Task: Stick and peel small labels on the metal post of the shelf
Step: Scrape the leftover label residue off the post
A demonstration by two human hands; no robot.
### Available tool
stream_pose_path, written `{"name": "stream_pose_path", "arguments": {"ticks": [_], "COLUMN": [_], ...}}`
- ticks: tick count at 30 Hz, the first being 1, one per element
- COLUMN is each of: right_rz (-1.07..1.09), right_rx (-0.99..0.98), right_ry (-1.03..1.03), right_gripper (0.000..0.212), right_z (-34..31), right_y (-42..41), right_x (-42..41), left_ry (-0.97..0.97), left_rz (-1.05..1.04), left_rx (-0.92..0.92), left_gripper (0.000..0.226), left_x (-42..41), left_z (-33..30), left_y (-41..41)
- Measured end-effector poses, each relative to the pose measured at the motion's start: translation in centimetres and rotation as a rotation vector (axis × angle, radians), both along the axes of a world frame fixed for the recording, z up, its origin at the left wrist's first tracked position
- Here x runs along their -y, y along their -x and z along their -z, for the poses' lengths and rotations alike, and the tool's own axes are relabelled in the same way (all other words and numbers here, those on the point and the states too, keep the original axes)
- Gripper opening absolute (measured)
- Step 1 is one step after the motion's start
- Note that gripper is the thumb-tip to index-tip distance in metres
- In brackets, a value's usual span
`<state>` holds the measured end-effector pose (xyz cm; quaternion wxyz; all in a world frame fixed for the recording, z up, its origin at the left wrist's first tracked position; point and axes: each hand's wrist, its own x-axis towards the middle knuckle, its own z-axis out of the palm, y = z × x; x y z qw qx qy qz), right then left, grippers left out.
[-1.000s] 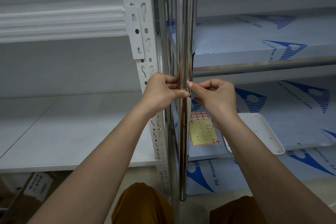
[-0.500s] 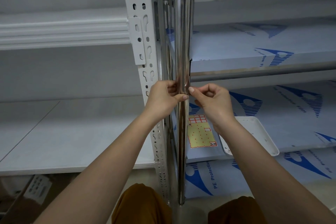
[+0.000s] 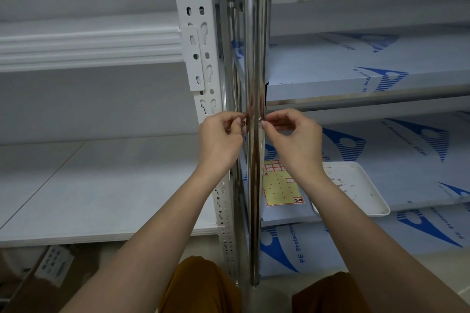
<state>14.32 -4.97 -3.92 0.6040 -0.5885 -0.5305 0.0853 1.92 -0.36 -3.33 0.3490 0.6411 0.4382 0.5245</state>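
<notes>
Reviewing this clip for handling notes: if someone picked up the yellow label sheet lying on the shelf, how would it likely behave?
The label sheet looks like thin paper lying flat on the film-covered shelf, so it is probably light and floppy. Lying flat, it may need an edge lifted first. Most of its labels seem already peeled off, so it would likely bend easily.

Bare forearms, no sleeves visible, mustard-brown trousers point(image 3: 201, 287) at knees

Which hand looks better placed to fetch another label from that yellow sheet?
Probably the right hand: the label sheet lies on the shelf just below its wrist, right of the metal post; the left hand is across it.
</notes>
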Motion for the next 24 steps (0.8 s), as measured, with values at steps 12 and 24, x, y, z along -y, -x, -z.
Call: {"name": "stream_pose_path", "arguments": {"ticks": [12, 24], "right_rz": [0.139, 0.228], "right_rx": [0.163, 0.239], "right_ry": [0.011, 0.07], "right_gripper": [0.007, 0.008], "right_z": [0.2, -0.5], "right_y": [0.8, 1.4], "right_x": [-0.7, -0.4], "left_ry": [-0.023, -0.01], "left_rz": [0.002, 0.004], "left_rx": [-0.014, -0.004], "left_gripper": [0.02, 0.027], "left_x": [-0.1, -0.1], "left_z": [0.1, 0.2], "left_y": [0.2, 0.0]}}
